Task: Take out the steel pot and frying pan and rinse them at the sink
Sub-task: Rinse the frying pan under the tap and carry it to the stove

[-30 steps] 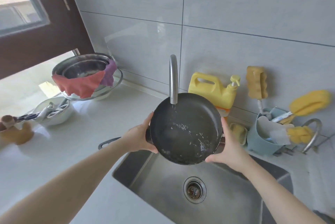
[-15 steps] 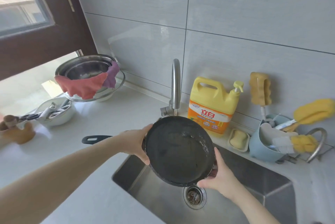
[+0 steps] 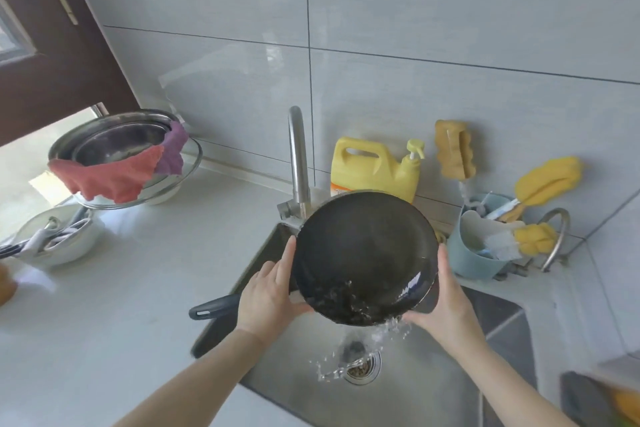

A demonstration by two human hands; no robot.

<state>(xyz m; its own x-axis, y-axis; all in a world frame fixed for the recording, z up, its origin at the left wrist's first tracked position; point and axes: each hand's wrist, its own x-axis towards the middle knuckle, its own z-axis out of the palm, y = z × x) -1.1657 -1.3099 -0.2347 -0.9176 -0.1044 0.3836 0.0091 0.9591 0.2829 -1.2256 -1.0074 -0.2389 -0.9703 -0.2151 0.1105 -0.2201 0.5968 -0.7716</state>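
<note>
**Frying pan tipped to drain over the sink**

The black frying pan (image 3: 363, 255) is held above the steel sink (image 3: 426, 388), tilted toward the person so rinse water spills off its low edge onto the drain (image 3: 358, 362). The left hand (image 3: 268, 295) and right hand (image 3: 446, 302) cup opposite sides of the rim, fingers pressed together along it, which steadies the tilt. The pan's handle (image 3: 214, 309) juts left over the counter. A steel pot, probably, sits by the window under a red cloth (image 3: 104, 175).
</note>
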